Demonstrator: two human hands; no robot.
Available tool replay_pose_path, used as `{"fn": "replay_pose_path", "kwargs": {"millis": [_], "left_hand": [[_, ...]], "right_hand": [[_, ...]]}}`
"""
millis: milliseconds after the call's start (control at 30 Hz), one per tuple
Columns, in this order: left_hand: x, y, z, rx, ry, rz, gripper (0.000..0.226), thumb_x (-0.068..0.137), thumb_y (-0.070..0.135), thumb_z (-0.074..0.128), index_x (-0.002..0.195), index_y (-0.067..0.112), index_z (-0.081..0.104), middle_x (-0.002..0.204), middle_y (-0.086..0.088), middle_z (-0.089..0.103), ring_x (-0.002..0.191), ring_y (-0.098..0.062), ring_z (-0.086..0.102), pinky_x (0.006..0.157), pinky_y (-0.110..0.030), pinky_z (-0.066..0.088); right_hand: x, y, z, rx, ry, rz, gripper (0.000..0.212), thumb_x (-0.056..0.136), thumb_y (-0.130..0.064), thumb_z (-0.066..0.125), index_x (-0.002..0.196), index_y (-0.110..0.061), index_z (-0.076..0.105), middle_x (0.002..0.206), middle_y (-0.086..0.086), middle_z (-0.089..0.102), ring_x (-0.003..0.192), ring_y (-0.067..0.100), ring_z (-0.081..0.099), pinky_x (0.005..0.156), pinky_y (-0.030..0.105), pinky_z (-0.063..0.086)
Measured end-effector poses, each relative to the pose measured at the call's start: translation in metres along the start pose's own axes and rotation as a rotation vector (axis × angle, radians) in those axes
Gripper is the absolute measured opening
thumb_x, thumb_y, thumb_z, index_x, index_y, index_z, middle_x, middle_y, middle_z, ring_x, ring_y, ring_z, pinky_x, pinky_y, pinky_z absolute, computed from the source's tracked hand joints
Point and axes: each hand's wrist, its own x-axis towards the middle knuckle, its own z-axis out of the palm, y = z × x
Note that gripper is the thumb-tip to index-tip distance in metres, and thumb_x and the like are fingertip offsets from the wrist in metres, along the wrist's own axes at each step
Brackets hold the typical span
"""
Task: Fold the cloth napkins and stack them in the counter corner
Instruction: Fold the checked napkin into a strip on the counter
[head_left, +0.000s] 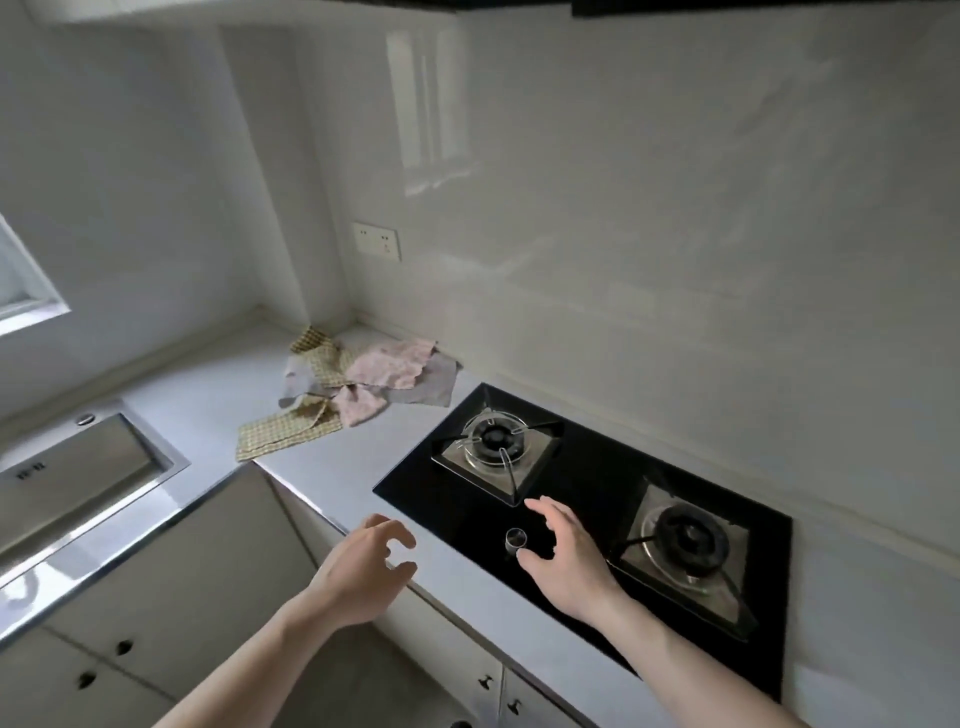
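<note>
Nothing held: left hand (358, 566) and right hand (563, 558) both loose-fingered and apart from any cloth, right one over the near edge of the black hob (582, 467), beside its knob (515, 540). Cloth napkins (358, 384) heaped unfolded, well left of the hob toward the counter (218, 395) corner. Folding apparently not yet begun. Next: reach to the heap, lift out one napkin, spread flat.

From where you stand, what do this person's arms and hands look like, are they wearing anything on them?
Both forearms are bare as far as the picture shows: no sleeves reach into view. The left hand and the right hand wear no gloves, and I see no watch, bracelet or ring on either, though the picture is a little soft for small things. The nails look short and unpainted.
</note>
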Motion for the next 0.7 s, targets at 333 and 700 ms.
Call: {"fn": "replay_pose_path", "kwargs": {"millis": [333, 700], "left_hand": [[0.078, -0.137, -0.083, 0.014, 0.056, -0.172, 0.019, 0.087, 0.037, 0.067, 0.101, 0.048, 0.059, 0.116, 0.018, 0.052, 0.096, -0.001, 0.060, 0.086, -0.023, 0.049], [0.146, -0.263, -0.125, 0.030, -0.053, -0.382, 0.023, 0.088, 0.032, 0.069, 0.099, 0.045, 0.053, 0.117, 0.009, 0.049, 0.118, -0.014, 0.057, 0.100, -0.026, 0.043]], "right_hand": [[0.135, -0.086, 0.083, -0.004, -0.140, -0.093, 0.060, 0.092, -0.030, 0.064, 0.148, -0.031, 0.043, 0.154, -0.020, 0.032, 0.144, 0.000, 0.029, 0.122, 0.032, 0.031], [0.242, -0.149, 0.143, -0.088, -0.276, -0.112, 0.054, 0.094, -0.027, 0.064, 0.145, -0.028, 0.047, 0.152, -0.015, 0.035, 0.144, 0.005, 0.035, 0.120, 0.026, 0.029]]}}
